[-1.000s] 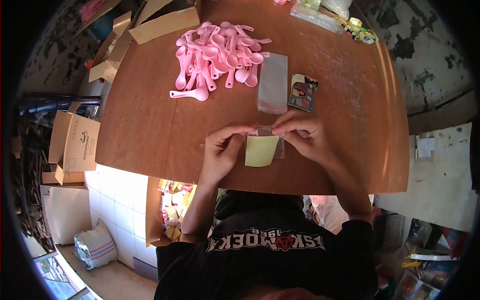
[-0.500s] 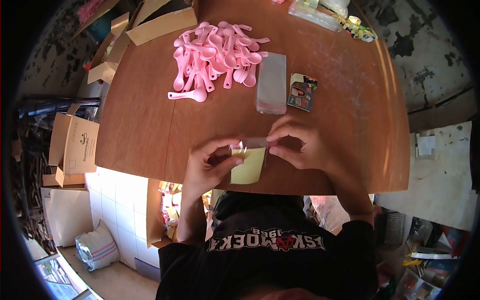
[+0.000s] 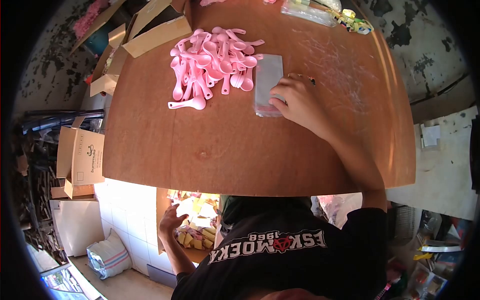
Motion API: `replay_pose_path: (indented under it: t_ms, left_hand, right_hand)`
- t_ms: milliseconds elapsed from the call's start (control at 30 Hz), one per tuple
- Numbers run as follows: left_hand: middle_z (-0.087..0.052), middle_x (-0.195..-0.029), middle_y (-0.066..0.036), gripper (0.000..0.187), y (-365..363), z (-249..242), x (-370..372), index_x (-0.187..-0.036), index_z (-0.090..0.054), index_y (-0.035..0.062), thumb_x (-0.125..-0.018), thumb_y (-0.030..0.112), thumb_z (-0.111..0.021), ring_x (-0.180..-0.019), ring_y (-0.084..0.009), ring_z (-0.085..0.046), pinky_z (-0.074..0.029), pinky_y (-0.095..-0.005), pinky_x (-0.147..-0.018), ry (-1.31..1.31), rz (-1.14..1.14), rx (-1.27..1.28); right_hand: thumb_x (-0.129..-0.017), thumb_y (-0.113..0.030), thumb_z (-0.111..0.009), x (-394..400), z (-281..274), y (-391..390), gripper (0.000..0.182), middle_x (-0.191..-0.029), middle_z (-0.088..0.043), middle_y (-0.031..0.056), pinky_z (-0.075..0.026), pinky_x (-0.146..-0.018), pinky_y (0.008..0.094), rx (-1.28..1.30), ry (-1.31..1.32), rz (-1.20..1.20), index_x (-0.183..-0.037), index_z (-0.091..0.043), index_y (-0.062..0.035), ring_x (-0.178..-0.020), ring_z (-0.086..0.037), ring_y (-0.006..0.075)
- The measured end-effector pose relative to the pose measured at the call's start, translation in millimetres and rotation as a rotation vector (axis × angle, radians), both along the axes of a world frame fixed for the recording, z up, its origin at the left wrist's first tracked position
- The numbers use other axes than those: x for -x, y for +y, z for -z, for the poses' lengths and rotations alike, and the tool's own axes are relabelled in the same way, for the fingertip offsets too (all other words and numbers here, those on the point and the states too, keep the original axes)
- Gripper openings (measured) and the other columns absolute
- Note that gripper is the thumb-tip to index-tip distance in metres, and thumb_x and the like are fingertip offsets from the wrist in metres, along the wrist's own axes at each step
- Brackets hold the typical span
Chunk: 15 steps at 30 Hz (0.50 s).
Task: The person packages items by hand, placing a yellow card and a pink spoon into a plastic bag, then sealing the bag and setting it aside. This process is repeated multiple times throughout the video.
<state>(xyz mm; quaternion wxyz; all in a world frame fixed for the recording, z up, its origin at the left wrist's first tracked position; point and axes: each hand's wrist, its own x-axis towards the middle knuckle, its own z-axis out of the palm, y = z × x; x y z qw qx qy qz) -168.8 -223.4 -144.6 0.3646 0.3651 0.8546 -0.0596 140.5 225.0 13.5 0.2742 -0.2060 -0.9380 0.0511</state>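
My left hand (image 3: 173, 220) is below the table's edge, at a cardboard box (image 3: 161, 235) of small yellowish packets (image 3: 197, 237). Its fingers are spread, and nothing shows in them. On the tabletop, my right hand (image 3: 296, 100) rests over the right side of a stack of clear plastic bags (image 3: 268, 72). A gap shows between its thumb and forefinger, with the bags beneath. The small stack of printed cards is almost wholly hidden under this hand. Left of the bags lies a heap of pink plastic spoons (image 3: 212, 62), with one spoon (image 3: 190, 103) at its near edge.
The brown wooden table (image 3: 225, 155) has a curved outline. An open cardboard box (image 3: 160, 30) stands at its far left, and another carton (image 3: 82, 155) is beyond the left edge. Plastic packs (image 3: 310, 15) lie at the far side. A white sack (image 3: 109, 254) sits on the floor.
The clear bag with a yellow piece is out of my hands. My left hand has dropped to the box below the table, while my right has moved forward onto the bags and cards.
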Motion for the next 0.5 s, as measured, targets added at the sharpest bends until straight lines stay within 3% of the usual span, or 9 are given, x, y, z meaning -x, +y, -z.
replay_pose_path:
  t_ms: [67,133,167,267,367,467,500]
  left_hand:
    - [-0.058,-0.131,-0.018,0.058,36.9,-44.0,-28.6,-0.136,-0.049,0.0016,-0.088,0.024,-0.072,-0.123,-0.0303,-0.056,-0.046,-0.0386,-0.103,-0.285,-0.143,-0.134]
    - [-0.063,-0.124,-0.016,0.042,54.7,-73.5,-46.4,-0.133,-0.051,-0.0006,-0.093,0.009,-0.063,-0.115,-0.0267,-0.061,-0.052,-0.0358,-0.094,-0.698,-0.064,-0.398]
    - [-0.065,-0.119,-0.015,0.033,68.2,-95.4,-55.5,-0.127,-0.055,-0.0012,-0.094,0.000,-0.058,-0.109,-0.0233,-0.065,-0.054,-0.0329,-0.092,-0.767,0.114,-0.471]
    - [-0.071,-0.105,-0.013,0.028,105.5,-138.6,-74.5,-0.120,-0.059,-0.0017,-0.092,0.001,-0.062,-0.096,-0.0236,-0.070,-0.056,-0.0338,-0.085,-1.001,0.382,-0.713]
    - [-0.072,-0.098,-0.013,0.025,149.3,-177.5,-86.9,-0.115,-0.063,-0.0012,-0.090,0.003,-0.066,-0.090,-0.0223,-0.072,-0.057,-0.0319,-0.076,-0.975,0.561,-0.860]
    - [-0.069,-0.103,-0.017,0.028,189.2,-201.4,-100.8,-0.113,-0.063,-0.0002,-0.086,-0.005,-0.064,-0.091,-0.0283,-0.071,-0.057,-0.0352,-0.077,-0.631,0.453,-1.077]
    - [-0.069,-0.103,-0.017,0.028,205.0,-204.4,-106.5,-0.113,-0.063,-0.0002,-0.086,-0.005,-0.064,-0.091,-0.0283,-0.071,-0.057,-0.0352,-0.077,-0.636,0.454,-1.084]
  right_hand:
    - [-0.080,-0.018,-0.069,6.8,5.6,5.2,0.011,-0.084,-0.067,0.0097,-0.044,-0.083,0.0437,0.005,-0.105,0.038,-0.082,-0.073,-0.0081,-0.082,-0.063,0.0285]
    - [-0.080,-0.018,-0.069,14.8,14.3,11.5,0.010,-0.082,-0.067,0.0084,-0.044,-0.082,0.0437,0.099,-0.243,0.055,-0.080,-0.072,-0.0081,-0.085,-0.062,0.0277]
    - [-0.080,-0.018,-0.069,16.3,14.8,12.0,0.010,-0.082,-0.067,0.0084,-0.044,-0.082,0.0437,0.092,-0.248,0.040,-0.080,-0.072,-0.0081,-0.085,-0.062,0.0277]
    - [-0.081,-0.016,-0.067,16.0,12.9,11.4,0.009,-0.080,-0.066,0.0081,-0.043,-0.081,0.0438,0.064,-0.209,0.062,-0.079,-0.071,-0.0083,-0.086,-0.063,0.0278]
    - [-0.083,-0.014,-0.066,10.0,3.0,0.6,0.008,-0.080,-0.066,0.0081,-0.042,-0.080,0.0450,0.053,-0.133,0.106,-0.079,-0.070,-0.0082,-0.085,-0.062,0.0282]
    - [-0.084,-0.013,-0.065,-2.9,-19.8,-17.1,0.009,-0.080,-0.066,0.0079,-0.041,-0.080,0.0445,0.065,-0.013,0.040,-0.078,-0.068,-0.0076,-0.083,-0.061,0.0289]
    - [-0.083,-0.010,-0.066,-6.1,-32.7,-28.5,0.005,-0.078,-0.065,0.0087,-0.043,-0.078,0.0427,0.094,-0.004,0.010,-0.079,-0.067,-0.0063,-0.081,-0.061,0.0297]
